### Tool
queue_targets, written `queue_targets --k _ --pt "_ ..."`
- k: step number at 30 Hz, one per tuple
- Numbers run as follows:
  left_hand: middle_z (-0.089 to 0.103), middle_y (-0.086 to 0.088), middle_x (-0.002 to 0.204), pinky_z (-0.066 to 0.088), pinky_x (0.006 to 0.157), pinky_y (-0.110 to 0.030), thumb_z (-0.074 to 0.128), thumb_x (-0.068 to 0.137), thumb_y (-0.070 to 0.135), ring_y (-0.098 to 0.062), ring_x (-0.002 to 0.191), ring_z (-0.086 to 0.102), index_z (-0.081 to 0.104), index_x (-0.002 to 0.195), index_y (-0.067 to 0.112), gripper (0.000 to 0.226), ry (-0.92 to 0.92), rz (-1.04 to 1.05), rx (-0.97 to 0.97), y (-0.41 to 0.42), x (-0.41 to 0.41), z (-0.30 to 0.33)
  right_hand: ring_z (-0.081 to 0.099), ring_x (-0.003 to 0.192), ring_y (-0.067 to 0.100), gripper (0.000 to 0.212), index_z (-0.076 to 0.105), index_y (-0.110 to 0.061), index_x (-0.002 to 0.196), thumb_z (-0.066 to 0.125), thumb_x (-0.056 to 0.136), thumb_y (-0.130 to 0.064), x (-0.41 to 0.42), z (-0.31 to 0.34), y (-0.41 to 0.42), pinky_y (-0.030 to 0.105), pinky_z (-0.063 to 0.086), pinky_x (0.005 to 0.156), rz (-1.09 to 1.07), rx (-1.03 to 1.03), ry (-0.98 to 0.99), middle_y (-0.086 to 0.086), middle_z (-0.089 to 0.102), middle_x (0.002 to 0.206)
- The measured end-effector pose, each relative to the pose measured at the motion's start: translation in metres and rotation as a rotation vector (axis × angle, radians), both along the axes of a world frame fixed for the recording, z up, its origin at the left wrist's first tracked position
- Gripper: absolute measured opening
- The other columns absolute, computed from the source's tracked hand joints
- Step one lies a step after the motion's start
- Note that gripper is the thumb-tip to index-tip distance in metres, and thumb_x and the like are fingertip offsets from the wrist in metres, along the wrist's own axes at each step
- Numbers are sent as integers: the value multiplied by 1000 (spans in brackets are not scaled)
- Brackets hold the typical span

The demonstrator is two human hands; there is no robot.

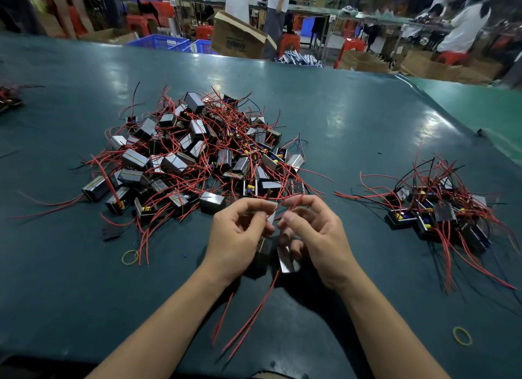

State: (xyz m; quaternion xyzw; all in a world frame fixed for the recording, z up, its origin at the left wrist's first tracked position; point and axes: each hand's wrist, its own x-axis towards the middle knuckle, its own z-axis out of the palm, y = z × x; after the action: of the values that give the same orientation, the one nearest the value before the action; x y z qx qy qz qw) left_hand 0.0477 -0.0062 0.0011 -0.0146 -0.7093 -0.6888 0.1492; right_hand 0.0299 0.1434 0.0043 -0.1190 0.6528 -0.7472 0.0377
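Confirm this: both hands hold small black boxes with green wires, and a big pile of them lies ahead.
Not quite. The head view shows the wires are red, not green. The left hand and right hand do hold small black boxes, and the big pile lies ahead.

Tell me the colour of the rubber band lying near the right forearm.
Yellow rubber band, head view.

Big pile point(197, 152) sits on the worktop point(84, 294), dead ahead. Smaller pile point(440, 209) is right of it, well apart. Left hand point(237, 237) and right hand point(316, 237) are just before the big pile, held modules point(285, 261) between them. One rubber band point(130, 257) lies left, second band point(462, 336) right, nearer me.
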Motion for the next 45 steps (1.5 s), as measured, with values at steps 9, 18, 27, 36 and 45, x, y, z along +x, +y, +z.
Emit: queue_targets --k 9,18,27,36,45 --pt "76 3 84 55 65 -19 69 84 10 -8 72 69 76 93 14 12 6 -54 113 5 0 2 64 60 15 8 62 -4 84 67 86 2 -1 1 -4 24 49 42 -12 -57 -7 3 66 76" --pt "76 1 91 55 78 -20 70 82 5 -12 87 72 73 103 11 22 25 -94 82 1 -2 0 61 55 13 6 69 -8 84 71 82 -13 -2 6 -2 22 48 41 -44 -48 -13 3 68 71" --pt "70 -4 74 49 63 -18 73 82 5 -10 71 64 77 92 19 18 46 -88 -50 -1 -2 -2 61 55 17 7 65 -7 80 68 86 -5 -4 8 8 22 44 40 -131 -22 5 4 64 66" --pt "70 -1 75 50 68 -20 74 83 6 -13 73 66 79 91 14 12 95 -47 -200 -1 0 -4 52 49 13 23 64 -15 68 66 86 0 -2 5 5 22 41 42 -327 226 109 1 59 56" --pt "69 -12 78 52 65 -26 73 83 2 -22 72 66 78 88 13 13 73 -30 -161 -7 1 -1 57 51 11 7 68 -13 81 69 87 -16 -7 9 27 21 40 34 -194 11 -73 2 66 66"
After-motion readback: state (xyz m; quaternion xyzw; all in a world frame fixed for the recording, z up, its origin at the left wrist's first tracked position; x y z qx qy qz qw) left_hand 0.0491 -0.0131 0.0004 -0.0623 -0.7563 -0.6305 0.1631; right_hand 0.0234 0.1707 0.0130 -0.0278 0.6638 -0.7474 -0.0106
